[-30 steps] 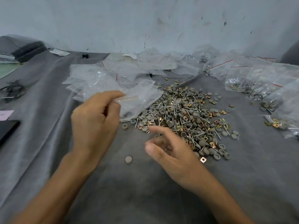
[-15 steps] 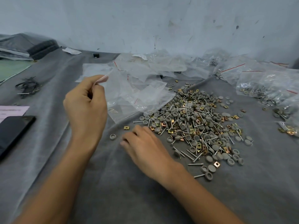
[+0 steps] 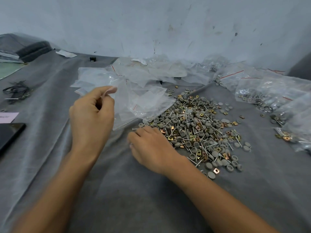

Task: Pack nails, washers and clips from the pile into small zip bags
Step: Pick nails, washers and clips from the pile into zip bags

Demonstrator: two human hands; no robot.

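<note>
Bagging hardware on a grey surface [image 3: 117,190].
Left hand [image 3: 91,118] raised, fingers pinching the top edge of a clear bag [image 3: 133,100]; right hand [image 3: 151,147] palm-down at the pile [image 3: 193,130], fingers blurred, grip unclear. Loose heap of grey washers [image 3: 211,175], silver nails [image 3: 238,142], brassy clips [image 3: 216,170].

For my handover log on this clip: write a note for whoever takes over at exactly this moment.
Left grip pinches the rim of a clear zip bag, raised above the cloth.
Right grip lies palm down at the near-left edge of the pile; what its fingers hold is hidden.
Filled bags lie at right, empty bags behind the pile.
Done: several bags filled.
Left: most of the pile.
</note>
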